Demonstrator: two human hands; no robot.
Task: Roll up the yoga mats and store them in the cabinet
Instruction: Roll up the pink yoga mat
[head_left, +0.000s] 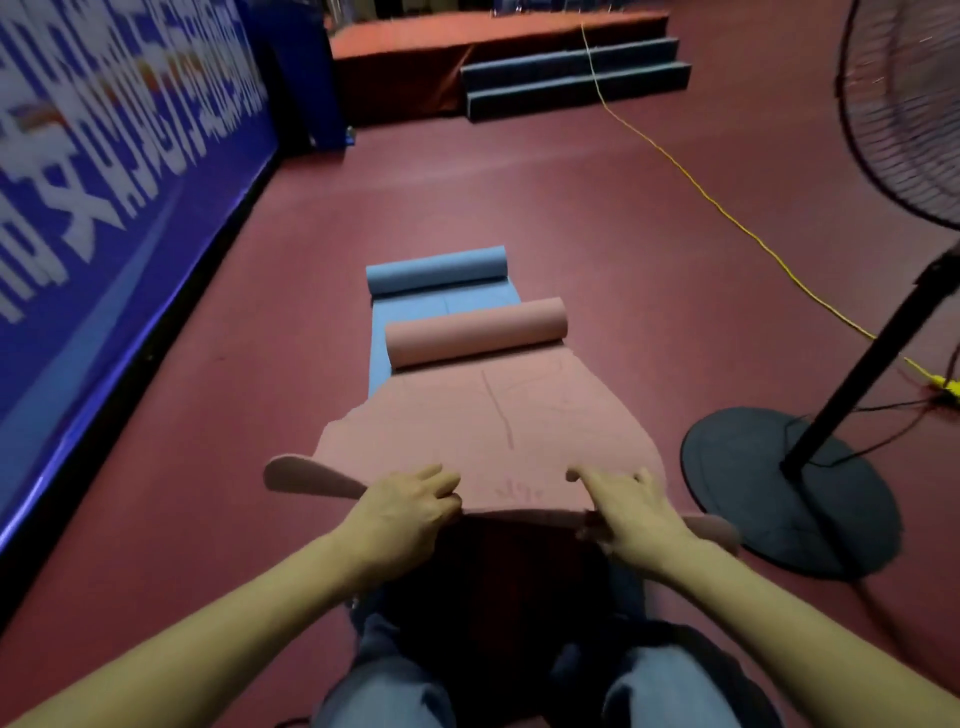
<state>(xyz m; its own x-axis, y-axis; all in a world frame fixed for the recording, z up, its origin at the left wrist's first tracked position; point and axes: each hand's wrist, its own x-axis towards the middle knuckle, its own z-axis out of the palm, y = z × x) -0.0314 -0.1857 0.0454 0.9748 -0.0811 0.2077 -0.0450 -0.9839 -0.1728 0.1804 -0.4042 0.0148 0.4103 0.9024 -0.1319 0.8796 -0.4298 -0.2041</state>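
Pink yoga mat lies lengthwise on the red floor, directly ahead of the person's knees, its far end curled into a roll and its near edge lifted. It overlaps a blue yoga mat, also rolled at its far end. Left hand grips the near edge left of centre, fingers curled over the top. Right hand holds the same edge right of centre, index finger extended along the surface, remaining fingers bent. Both forearms reach forward, roughly parallel. Open floor runs ahead past both rolls. A blue banner wall borders the left side. A fan base sits just beside the right hand's corner; a yellow cable crosses beyond it. Steps stand well beyond.
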